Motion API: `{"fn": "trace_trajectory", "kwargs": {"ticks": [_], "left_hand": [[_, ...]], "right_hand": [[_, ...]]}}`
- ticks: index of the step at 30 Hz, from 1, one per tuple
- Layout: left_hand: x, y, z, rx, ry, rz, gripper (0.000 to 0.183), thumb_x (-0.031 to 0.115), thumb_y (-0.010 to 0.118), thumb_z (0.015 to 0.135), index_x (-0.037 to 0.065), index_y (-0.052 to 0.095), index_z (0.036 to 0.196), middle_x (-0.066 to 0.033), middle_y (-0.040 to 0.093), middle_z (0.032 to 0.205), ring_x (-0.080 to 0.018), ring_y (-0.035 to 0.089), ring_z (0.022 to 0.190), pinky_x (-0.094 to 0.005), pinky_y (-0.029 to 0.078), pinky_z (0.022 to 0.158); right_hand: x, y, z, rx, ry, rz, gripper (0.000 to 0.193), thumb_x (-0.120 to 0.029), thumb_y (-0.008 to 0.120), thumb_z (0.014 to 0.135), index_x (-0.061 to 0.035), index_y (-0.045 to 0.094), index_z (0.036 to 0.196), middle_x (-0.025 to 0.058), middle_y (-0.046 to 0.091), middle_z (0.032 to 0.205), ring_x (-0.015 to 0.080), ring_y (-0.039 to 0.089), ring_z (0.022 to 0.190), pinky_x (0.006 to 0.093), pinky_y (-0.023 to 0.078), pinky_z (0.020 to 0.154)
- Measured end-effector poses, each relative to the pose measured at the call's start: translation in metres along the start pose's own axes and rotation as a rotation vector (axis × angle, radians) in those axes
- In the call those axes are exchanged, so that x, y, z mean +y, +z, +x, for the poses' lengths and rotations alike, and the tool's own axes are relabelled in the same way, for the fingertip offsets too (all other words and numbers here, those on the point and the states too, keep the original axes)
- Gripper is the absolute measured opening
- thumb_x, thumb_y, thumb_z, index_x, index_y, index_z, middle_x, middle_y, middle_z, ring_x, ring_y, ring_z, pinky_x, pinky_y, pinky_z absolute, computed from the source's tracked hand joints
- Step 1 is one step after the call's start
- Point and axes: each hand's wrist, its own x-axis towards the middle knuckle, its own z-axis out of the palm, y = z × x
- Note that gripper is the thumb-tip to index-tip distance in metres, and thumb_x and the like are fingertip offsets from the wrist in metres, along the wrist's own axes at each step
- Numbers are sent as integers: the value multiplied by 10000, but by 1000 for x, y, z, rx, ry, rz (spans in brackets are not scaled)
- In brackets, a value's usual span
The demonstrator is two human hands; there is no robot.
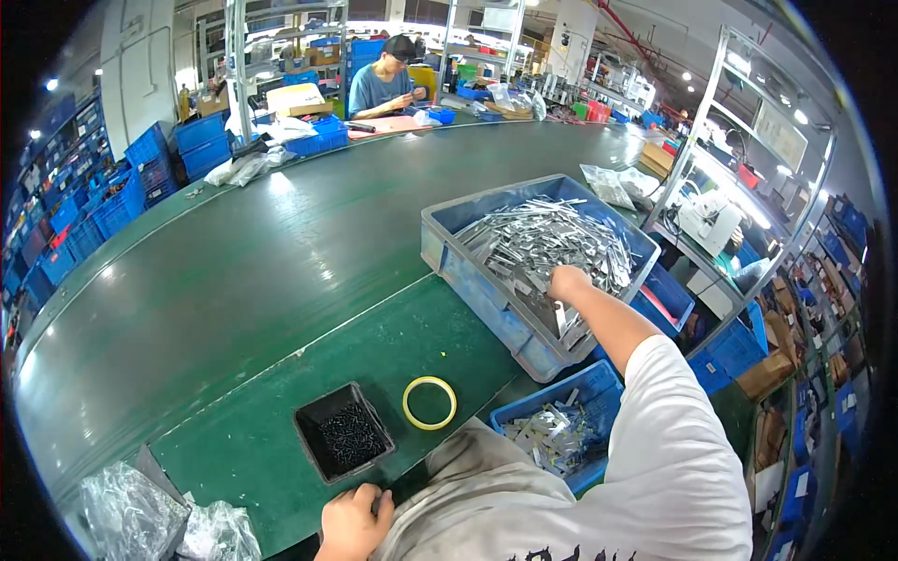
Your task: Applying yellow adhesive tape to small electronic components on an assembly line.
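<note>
My right hand (pixel 567 282) reaches into a blue plastic bin (pixel 465 273) heaped with flat silvery metal strips (pixel 543 241); its fingers are buried in the pile and I cannot tell whether they grip a strip. My left hand (pixel 354 520) rests as a loose fist on the green table's near edge, just below a small black tray (pixel 308 452) filled with dark screws (pixel 350 436). A yellow tape ring (pixel 429 403) lies flat between the tray and a lower blue bin (pixel 585 385) holding more metal pieces.
A wide green conveyor belt (pixel 243 262) runs across the middle. Crumpled clear plastic bags (pixel 150 519) lie at the near left. A person in a blue shirt (pixel 379 86) sits across the belt among blue crates. Stacked blue crates (pixel 94 215) line the left; shelving stands right.
</note>
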Motion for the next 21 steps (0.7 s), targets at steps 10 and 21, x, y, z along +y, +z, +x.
{"fn": "trace_trajectory", "kwargs": {"ticks": [10, 21], "left_hand": [[-2, 3, -6, -34, 1, -35, 190, 244, 703, 812, 99, 614, 728, -113, 613, 552, -332, 630, 519, -435, 513, 509], [17, -7, -5, 125, 344, -180, 468, 304, 849, 698, 49, 645, 1034, -133, 680, 912, -307, 667, 822, -387, 541, 720]], "right_hand": [[47, -34, 1, 699, 43, 888, 678, -251, 784, 779, -33, 477, 1343, 132, 721, 832, 258, 704, 807, 361, 540, 700], [-116, -67, -252, -323, -423, 2248, 443, -258, 621, 958, -91, 492, 1348, 54, 623, 950, 203, 628, 849, 319, 518, 724]]}}
